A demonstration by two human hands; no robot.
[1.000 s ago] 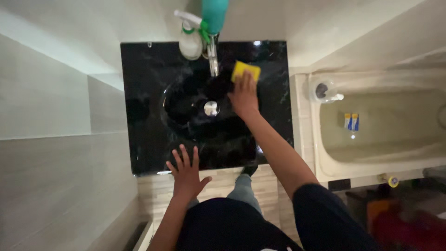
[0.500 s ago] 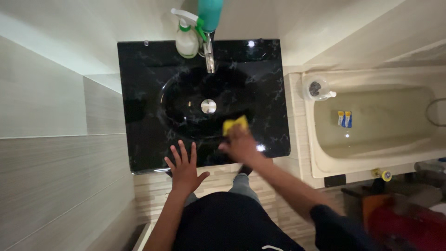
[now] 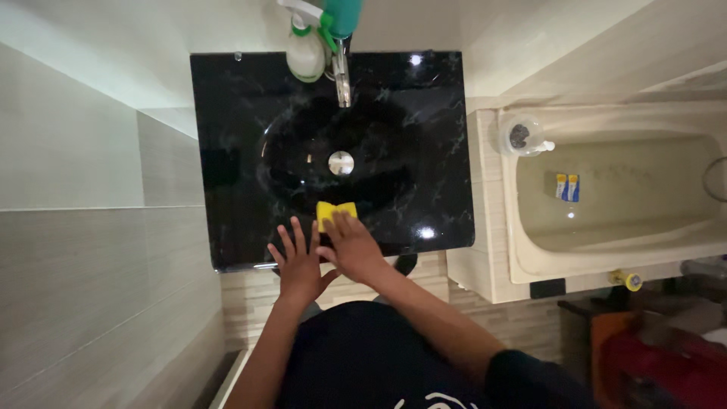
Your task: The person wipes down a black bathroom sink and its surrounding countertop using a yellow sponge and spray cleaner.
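At the near edge of the black marble sink top, my right hand lies flat on a yellow sponge, fingers together and stretched over its near half, pressing it against the front rim of the basin. My left hand rests just beside it on the same front edge, fingers spread wide and palm down, holding nothing; its thumb nearly meets the right hand. Beyond the sponge, the oval bowl dips down to a round chrome drain at its middle. Farther back, a chrome faucet reaches over the bowl from the wall side. A white spray bottle stands beside the faucet on the left, and a teal bottle stands right behind it. Off to my right, well apart from the sink, a cream bathtub runs along the wall, with a clear pump bottle standing on its corner ledge.
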